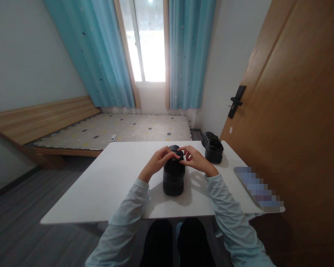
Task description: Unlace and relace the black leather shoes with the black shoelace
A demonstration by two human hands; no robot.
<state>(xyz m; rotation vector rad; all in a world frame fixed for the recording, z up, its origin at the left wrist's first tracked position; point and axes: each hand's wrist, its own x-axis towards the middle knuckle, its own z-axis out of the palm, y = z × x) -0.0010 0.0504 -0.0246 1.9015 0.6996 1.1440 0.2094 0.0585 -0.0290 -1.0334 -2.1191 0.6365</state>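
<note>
A black lace-up shoe (pixel 173 181) stands on the white table in front of me, its heel toward me. My left hand (pixel 161 158) reaches over the shoe's opening from the left, thumb and fingers pinched together at the lacing. From the other side my right hand (pixel 193 158) curls its fingers at the same spot, the fingertips close to those of the left. Both seem to grip the black shoelace, which is small and partly hidden by the fingers. The matching black shoe (pixel 213 150), its laces showing, rests at the table's far right corner.
The white table (pixel 100 193) spans the space before me. A flat blurred-out item (pixel 257 189) lies along its right edge, near a wooden door (pixel 300 111). Beyond the table is a bed (pixel 136 128) with a small white object (pixel 113 137) on it.
</note>
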